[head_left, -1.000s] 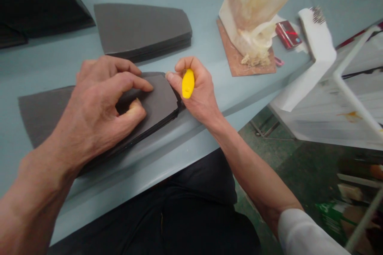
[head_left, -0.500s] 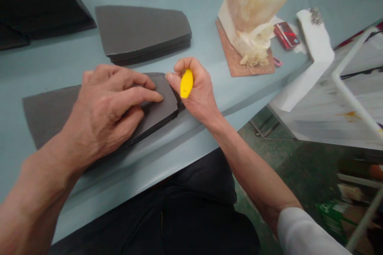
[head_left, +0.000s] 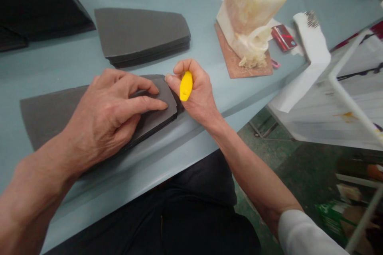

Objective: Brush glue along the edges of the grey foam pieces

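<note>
A stack of dark grey cut sheets point(head_left: 50, 113) lies along the near side of the table. My left hand point(head_left: 110, 107) rests on top of it, fingers apart, with the index fingertip pressing near the stack's right end. At that end my right hand point(head_left: 196, 91) is closed around a tool with a yellow handle point(head_left: 186, 86). The tool's working end is hidden behind the fingers and the sheets, so its kind does not show. My right thumb touches the stack's corner. Just beyond lies a second stack of similar grey sheets point(head_left: 143, 34).
A stained glue bottle with a dark cap point(head_left: 254, 8) stands on a brown board point(head_left: 224, 51) at the right. Near it are a red box point(head_left: 283, 38) and a bent white strip point(head_left: 312, 40). Black material point(head_left: 42, 4) fills the far left. The table edge point(head_left: 167, 175) runs before me.
My left hand's fingertips have slid slightly right and nearer on the stack. My right hand keeps hold of the yellow-handled tool in nearly the same place. The view has shifted slightly.
</note>
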### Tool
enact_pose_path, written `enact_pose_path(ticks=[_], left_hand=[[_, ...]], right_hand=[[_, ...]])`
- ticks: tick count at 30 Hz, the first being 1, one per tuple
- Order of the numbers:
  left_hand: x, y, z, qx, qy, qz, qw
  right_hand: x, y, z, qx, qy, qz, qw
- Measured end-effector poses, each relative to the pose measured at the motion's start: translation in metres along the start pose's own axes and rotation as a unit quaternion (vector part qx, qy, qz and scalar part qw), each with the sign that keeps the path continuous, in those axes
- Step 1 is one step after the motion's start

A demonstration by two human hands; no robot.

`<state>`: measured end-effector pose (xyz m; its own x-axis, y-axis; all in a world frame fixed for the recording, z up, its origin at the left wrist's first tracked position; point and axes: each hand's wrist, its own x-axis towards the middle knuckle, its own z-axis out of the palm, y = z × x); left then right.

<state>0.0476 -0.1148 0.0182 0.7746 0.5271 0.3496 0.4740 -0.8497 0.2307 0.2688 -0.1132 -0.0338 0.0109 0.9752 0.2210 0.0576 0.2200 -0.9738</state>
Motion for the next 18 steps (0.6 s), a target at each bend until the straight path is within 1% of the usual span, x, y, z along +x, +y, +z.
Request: enact_pose_path(ticks=[4, 9, 13, 15, 18], left_hand=[[-0.001, 0.0, 0.001, 0.009, -0.004, -0.014, 1.0], [-0.002, 0.001, 0.002, 0.007, 0.005, -0.023, 1.0], [-0.003, 0.002, 0.003, 0.0, 0.003, -0.033, 0.999], [-0.004, 0.002, 0.003, -0.002, -0.002, -0.036, 0.999], [-0.004, 0.001, 0.003, -0.008, -0.006, -0.04, 0.999]], right_hand=[[-0.001, -0.003, 0.001, 0.013, 0.007, 0.004, 1.0], [-0.003, -0.012, 0.003, -0.026, 0.045, 0.029, 0.998], [-0.006, -0.02, 0.004, -0.042, 0.051, 0.048, 0.997], [-0.007, -0.022, 0.004, -0.034, 0.052, 0.05, 0.997], [-0.008, -0.023, 0.006, 0.007, 0.048, 0.056, 0.997]])
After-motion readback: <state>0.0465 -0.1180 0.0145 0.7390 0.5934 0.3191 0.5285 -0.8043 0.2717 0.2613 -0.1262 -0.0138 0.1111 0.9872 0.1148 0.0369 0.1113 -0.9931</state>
